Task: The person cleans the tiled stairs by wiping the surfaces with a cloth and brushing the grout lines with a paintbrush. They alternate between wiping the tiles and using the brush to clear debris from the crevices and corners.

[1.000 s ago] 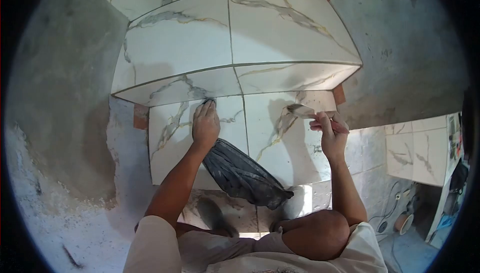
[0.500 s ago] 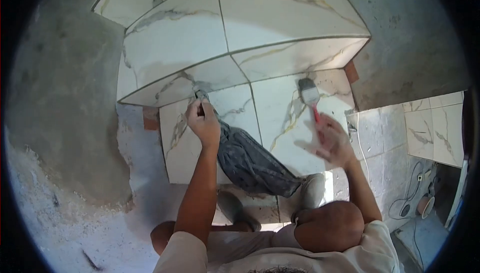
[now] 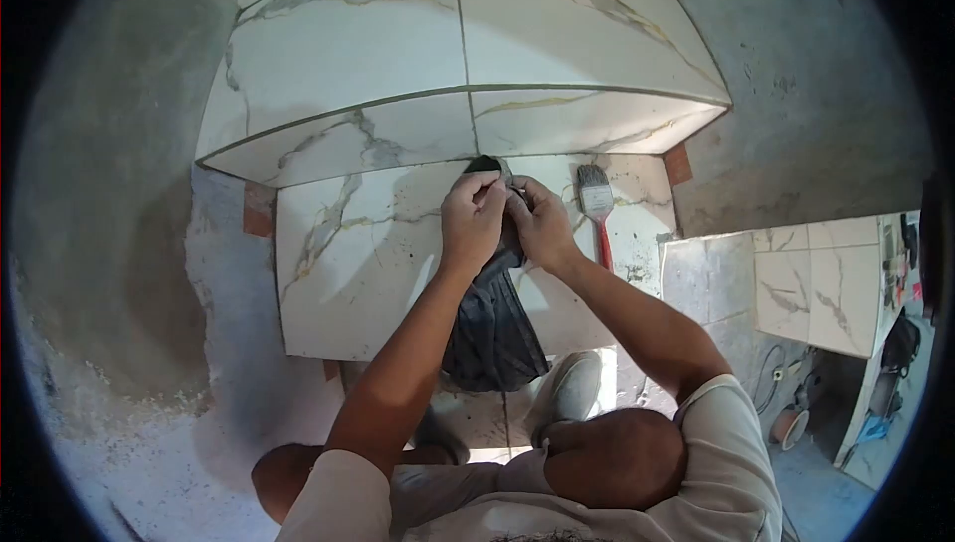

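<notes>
A dark grey cloth hangs from both hands over the white marbled step, its lower end near the shoes. Its upper end is pinched by my left hand. Close beside it on the right, my right hand also has its fingers closed on the cloth. The fingertips of the two hands nearly meet, and they hide part of the bunched fabric. To the right of my right hand, a paintbrush with a red handle lies on the step, bristles pointing away.
Tiled steps rise ahead, with bare cement walls on both sides. Small dark debris dots the step. At the right stand a tiled block, cables and a round pot-like object. My shoes are below the step.
My right hand has left the paintbrush on the step and moved left to the cloth. My left hand and the cloth have shifted right relative to the step, and the camera view has shifted.
</notes>
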{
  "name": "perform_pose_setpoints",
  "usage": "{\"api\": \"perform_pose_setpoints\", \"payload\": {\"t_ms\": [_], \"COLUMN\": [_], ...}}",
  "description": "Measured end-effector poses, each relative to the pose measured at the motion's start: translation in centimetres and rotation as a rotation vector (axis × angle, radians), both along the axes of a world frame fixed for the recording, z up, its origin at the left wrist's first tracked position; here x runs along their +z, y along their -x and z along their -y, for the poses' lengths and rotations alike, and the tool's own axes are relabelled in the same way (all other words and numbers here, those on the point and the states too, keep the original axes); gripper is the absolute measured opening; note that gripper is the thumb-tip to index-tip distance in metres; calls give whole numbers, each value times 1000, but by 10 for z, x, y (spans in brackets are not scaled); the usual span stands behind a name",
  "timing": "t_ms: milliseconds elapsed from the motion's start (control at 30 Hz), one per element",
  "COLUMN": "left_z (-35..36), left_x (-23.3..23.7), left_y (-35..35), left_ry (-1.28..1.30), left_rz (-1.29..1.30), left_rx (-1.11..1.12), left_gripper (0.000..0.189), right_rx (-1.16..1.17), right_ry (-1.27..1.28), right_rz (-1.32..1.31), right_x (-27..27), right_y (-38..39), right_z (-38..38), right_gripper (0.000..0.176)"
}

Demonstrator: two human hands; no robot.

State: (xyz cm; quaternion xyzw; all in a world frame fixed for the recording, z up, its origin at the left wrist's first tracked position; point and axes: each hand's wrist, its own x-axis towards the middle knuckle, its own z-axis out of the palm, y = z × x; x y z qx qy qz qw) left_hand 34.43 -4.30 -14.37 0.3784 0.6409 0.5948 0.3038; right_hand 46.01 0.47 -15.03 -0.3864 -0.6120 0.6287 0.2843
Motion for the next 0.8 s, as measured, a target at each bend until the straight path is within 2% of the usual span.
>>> {"api": "perform_pose_setpoints", "payload": {"t_ms": [33, 67, 100, 167, 233, 300, 333, 467, 533, 567, 633, 767, 800], "left_z": [-3, -3, -5, -9, -8, -9, -11, -21, -24, -25, -22, -18, -19], "left_x": [-9, 3, -2, -10, -21, -24, -25, -20, -11, -16, -27, -34, -35], "left_y": [0, -4, -5, -4, 1, 5, 7, 24, 33, 35, 33, 27, 25], "left_ry": [1, -35, -42, -87, -48, 122, 83, 232, 491, 490, 397, 289, 237], "left_rz": [-29, -240, -222, -437, -403, -381, -355, -496, -584, -573, -620, -721, -731], "left_rx": [34, 94, 114, 200, 230, 320, 341, 308, 146, 152, 123, 162, 240], "left_gripper": [11, 14, 14, 15, 17, 21, 23, 18, 18, 18, 16, 15, 16], "right_rx": [-51, -98, -79, -71, -11, 74, 135, 75, -157, -148, -360, -446, -447], "right_ry": [-74, -147, -158, -349, -404, -735, -803, -895, -885, -892, -828, -810, -809], "right_rz": [62, 123, 139, 245, 334, 383, 475, 599, 600, 605, 494, 485, 444], "right_x": [-8, -6, -4, 1, 1, 5, 8, -11, -22, -22, -23, -28, -28], "right_y": [1, 3, 3, 1, 7, 16, 19, 35, 38, 40, 43, 50, 49], "right_z": [-3, -4, -8, -19, -37, -43, -43, -40, -35, -33, -27, -19, -20], "right_gripper": [27, 23, 23, 20, 22, 22, 21, 20, 19, 19, 20, 22, 23]}}
